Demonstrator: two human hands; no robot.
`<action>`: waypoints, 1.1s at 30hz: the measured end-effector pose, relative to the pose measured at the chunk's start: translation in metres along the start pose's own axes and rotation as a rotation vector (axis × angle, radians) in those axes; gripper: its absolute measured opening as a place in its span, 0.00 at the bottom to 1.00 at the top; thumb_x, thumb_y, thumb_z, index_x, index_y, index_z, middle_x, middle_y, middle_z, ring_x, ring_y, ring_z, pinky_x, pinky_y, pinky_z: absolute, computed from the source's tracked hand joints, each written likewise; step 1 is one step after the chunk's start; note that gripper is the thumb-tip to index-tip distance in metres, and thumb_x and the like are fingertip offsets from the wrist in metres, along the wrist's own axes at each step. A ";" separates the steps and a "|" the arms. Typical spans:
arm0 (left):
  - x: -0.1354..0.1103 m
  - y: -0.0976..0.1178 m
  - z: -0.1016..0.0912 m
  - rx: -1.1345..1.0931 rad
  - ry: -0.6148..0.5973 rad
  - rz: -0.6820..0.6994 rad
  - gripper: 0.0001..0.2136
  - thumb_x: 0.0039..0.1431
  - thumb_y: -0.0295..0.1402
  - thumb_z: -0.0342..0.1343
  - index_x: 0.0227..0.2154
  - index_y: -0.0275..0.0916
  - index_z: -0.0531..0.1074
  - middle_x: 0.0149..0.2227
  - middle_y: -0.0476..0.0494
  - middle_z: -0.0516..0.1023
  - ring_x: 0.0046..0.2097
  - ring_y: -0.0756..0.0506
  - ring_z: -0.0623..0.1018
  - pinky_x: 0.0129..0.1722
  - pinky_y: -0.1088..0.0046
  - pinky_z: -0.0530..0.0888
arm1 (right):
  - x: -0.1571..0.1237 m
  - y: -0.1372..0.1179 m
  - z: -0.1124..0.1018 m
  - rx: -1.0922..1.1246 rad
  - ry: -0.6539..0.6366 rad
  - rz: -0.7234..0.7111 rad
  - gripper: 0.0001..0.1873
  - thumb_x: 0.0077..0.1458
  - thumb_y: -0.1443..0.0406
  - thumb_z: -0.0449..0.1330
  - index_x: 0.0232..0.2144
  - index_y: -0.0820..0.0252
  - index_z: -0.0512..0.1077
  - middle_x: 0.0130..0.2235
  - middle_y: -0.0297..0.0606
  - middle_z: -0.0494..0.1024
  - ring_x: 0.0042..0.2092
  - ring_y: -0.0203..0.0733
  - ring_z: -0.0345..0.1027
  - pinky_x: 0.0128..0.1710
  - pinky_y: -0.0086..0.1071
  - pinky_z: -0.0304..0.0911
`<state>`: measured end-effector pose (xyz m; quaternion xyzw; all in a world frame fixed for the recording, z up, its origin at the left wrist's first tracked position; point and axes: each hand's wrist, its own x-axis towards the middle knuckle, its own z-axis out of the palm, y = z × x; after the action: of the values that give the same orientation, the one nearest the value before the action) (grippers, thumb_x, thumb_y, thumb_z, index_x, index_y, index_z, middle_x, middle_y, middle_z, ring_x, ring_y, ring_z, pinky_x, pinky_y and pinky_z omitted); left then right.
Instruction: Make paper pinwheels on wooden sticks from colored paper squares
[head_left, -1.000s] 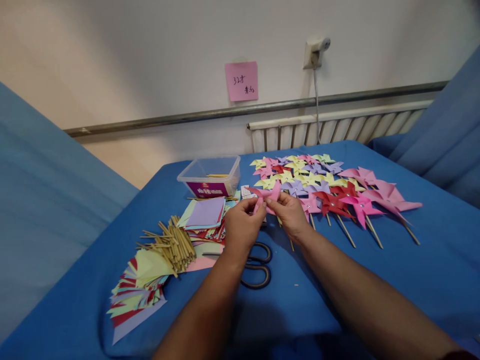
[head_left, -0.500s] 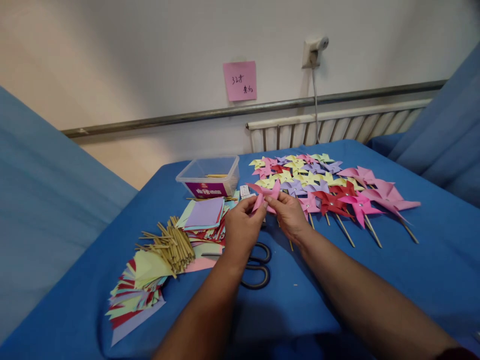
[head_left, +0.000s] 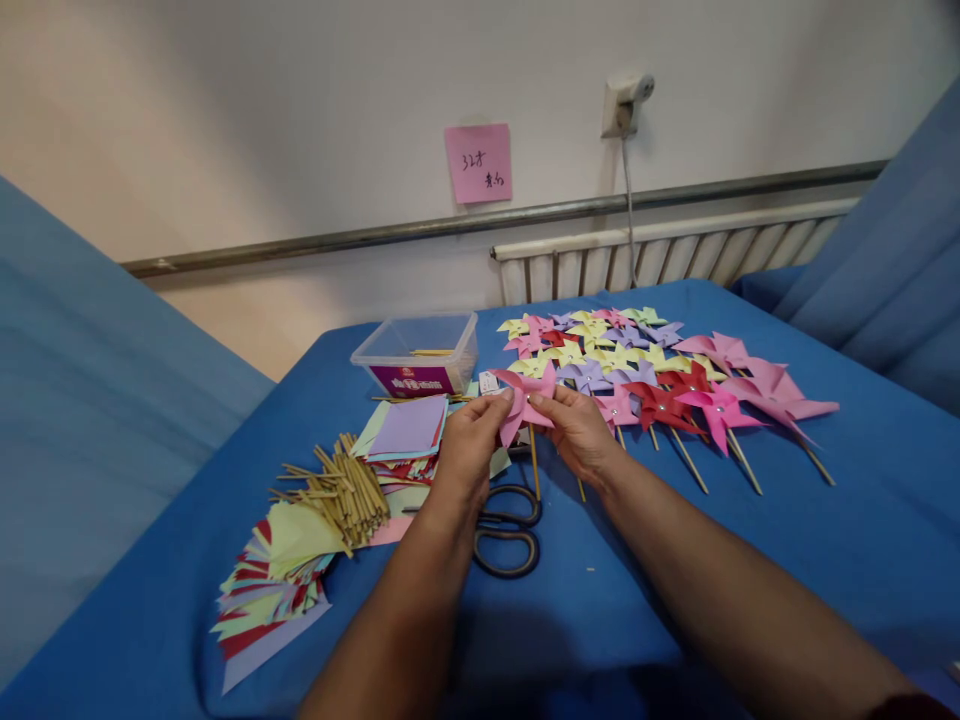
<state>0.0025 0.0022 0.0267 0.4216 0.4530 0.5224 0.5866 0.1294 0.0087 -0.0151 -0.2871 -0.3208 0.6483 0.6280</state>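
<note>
A pink paper pinwheel (head_left: 525, 396) is held between both hands over the blue table (head_left: 862, 520). Its thin wooden stick (head_left: 534, 465) hangs down below it. My left hand (head_left: 469, 445) pinches the pinwheel's left side. My right hand (head_left: 577, 430) pinches its right side. Black scissors (head_left: 510, 530) lie on the cloth just below the hands.
Several finished pinwheels (head_left: 645, 375) lie in rows to the right. A clear plastic box (head_left: 417, 353) stands behind the hands. Coloured paper squares (head_left: 409, 430), a bundle of sticks (head_left: 345, 490) and a fan of paper (head_left: 274, 585) lie at left. A radiator (head_left: 675, 255) runs along the wall.
The pinwheel has been turned flatter toward the camera and its stick now hangs in view below. My left hand has shifted slightly left and lower.
</note>
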 end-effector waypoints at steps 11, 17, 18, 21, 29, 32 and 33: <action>-0.001 0.000 -0.002 0.016 -0.012 -0.010 0.17 0.41 0.42 0.70 0.29 0.34 0.77 0.27 0.48 0.76 0.27 0.52 0.70 0.28 0.76 0.64 | 0.001 0.002 -0.004 -0.130 -0.008 -0.041 0.14 0.42 0.58 0.72 0.32 0.58 0.79 0.35 0.35 0.82 0.35 0.39 0.72 0.40 0.34 0.65; 0.002 -0.004 -0.004 0.065 -0.002 -0.015 0.15 0.36 0.36 0.72 0.24 0.34 0.73 0.22 0.51 0.72 0.24 0.54 0.67 0.25 0.77 0.60 | 0.003 0.002 -0.007 -0.252 -0.036 -0.069 0.12 0.42 0.58 0.71 0.30 0.57 0.78 0.31 0.32 0.79 0.33 0.38 0.70 0.37 0.33 0.63; 0.003 -0.005 -0.004 0.073 -0.009 -0.016 0.15 0.36 0.36 0.72 0.24 0.34 0.73 0.22 0.52 0.71 0.23 0.54 0.67 0.25 0.77 0.60 | 0.003 0.002 -0.008 -0.265 -0.033 -0.073 0.12 0.42 0.58 0.71 0.29 0.57 0.77 0.30 0.31 0.79 0.32 0.37 0.69 0.36 0.32 0.63; 0.003 -0.008 -0.004 0.051 -0.029 -0.017 0.14 0.38 0.36 0.71 0.24 0.34 0.72 0.22 0.52 0.72 0.23 0.54 0.68 0.25 0.77 0.62 | 0.002 0.002 -0.008 -0.293 -0.037 -0.084 0.11 0.44 0.58 0.70 0.29 0.57 0.77 0.29 0.31 0.77 0.31 0.36 0.67 0.34 0.31 0.61; 0.001 -0.003 0.000 -0.226 -0.099 -0.144 0.13 0.40 0.28 0.69 0.32 0.34 0.76 0.29 0.46 0.79 0.29 0.50 0.76 0.34 0.74 0.72 | -0.001 -0.005 -0.005 -0.038 0.023 -0.039 0.14 0.48 0.52 0.67 0.28 0.55 0.78 0.30 0.33 0.78 0.33 0.38 0.68 0.36 0.31 0.64; 0.000 -0.002 0.000 -0.279 -0.098 -0.186 0.11 0.40 0.26 0.69 0.30 0.33 0.76 0.28 0.46 0.79 0.29 0.51 0.76 0.35 0.75 0.73 | 0.002 -0.007 -0.008 0.044 0.006 0.024 0.16 0.48 0.50 0.67 0.31 0.56 0.79 0.33 0.36 0.80 0.36 0.41 0.71 0.38 0.33 0.66; 0.000 -0.002 0.000 -0.289 -0.105 -0.196 0.11 0.41 0.26 0.69 0.30 0.33 0.76 0.28 0.46 0.80 0.29 0.51 0.76 0.36 0.75 0.73 | 0.003 -0.008 -0.010 0.066 -0.009 0.039 0.16 0.48 0.51 0.68 0.31 0.57 0.79 0.33 0.36 0.80 0.36 0.40 0.71 0.37 0.32 0.66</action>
<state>0.0028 0.0023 0.0247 0.3135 0.3809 0.4995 0.7122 0.1415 0.0121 -0.0152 -0.2696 -0.2963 0.6717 0.6231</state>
